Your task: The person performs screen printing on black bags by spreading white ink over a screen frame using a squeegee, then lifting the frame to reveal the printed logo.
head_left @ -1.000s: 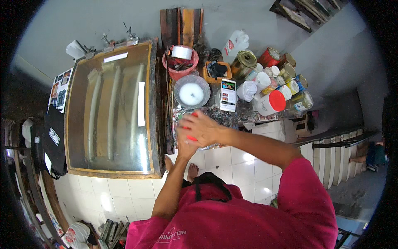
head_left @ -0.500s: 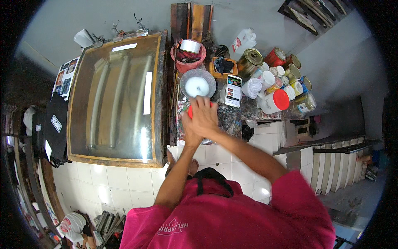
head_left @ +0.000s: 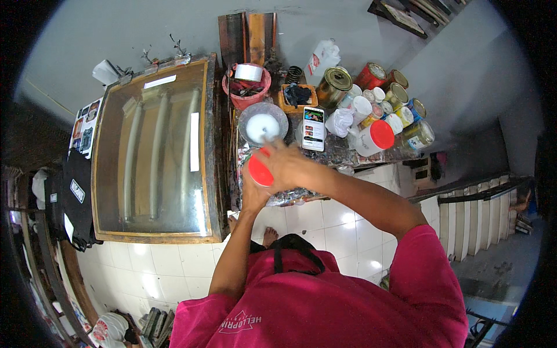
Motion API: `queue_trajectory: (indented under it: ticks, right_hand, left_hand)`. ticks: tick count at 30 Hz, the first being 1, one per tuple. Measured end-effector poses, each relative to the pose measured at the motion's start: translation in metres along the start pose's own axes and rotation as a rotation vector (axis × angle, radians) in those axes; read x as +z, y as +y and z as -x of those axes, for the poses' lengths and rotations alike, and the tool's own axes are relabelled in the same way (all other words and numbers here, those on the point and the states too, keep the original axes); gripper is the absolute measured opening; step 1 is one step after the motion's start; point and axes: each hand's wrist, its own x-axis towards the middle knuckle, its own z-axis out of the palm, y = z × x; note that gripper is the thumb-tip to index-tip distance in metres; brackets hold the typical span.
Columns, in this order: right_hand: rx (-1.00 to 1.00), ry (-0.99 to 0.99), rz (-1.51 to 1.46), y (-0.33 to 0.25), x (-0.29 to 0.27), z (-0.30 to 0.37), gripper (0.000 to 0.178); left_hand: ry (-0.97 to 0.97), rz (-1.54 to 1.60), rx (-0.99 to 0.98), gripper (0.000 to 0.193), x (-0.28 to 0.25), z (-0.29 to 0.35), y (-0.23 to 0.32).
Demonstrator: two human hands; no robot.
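A jar with a red lid [head_left: 260,169] is in front of me over the near end of the worktable; its body is mostly hidden by my hands. My left hand [head_left: 254,196] is closed around the jar from below and the left. Against the lid's right side is my right hand [head_left: 292,167], its fingers smeared by motion. Just beyond the hands stands a grey bowl [head_left: 282,129] holding a white, rounded mass [head_left: 262,126] with a dark spot in it. A phone [head_left: 314,129] with a lit screen leans upright to the right of the bowl.
Left stands a glass-topped wooden box [head_left: 155,156] with tubes inside. Behind the bowl are a red bucket [head_left: 242,100] and an orange tray [head_left: 282,103]. Several cans and tubs crowd the table's right side, among them another red-lidded tub [head_left: 371,142]. Stairs [head_left: 473,223] lie far right.
The jar has come nearer to me and its red lid now tilts into view. My right hand has shifted off the lid's top toward its right side. The whole view has moved slightly.
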Motion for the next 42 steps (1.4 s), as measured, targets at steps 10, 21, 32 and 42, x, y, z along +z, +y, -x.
queue_trajectory:
  ticks: [10,21,32,42]
  right_hand:
    - [0.251,-0.203,-0.208,-0.012,-0.012,-0.005,0.099]
    - [0.258,-0.155,-0.205,-0.018,-0.015,0.005,0.112]
    - [0.6,-0.138,-0.285,-0.043,-0.009,0.0,0.111]
    - [0.808,0.32,-1.247,-0.033,0.018,0.155,0.047]
  left_hand:
    - [-0.038,0.15,0.05,0.085,0.0,-0.012,0.021]
    - [-0.003,0.078,0.078,0.086,-0.002,-0.006,0.025]
    - [0.072,0.143,0.061,0.083,0.002,0.008,0.021]
    - [0.026,0.384,-0.233,0.03,-0.096,0.101,0.116]
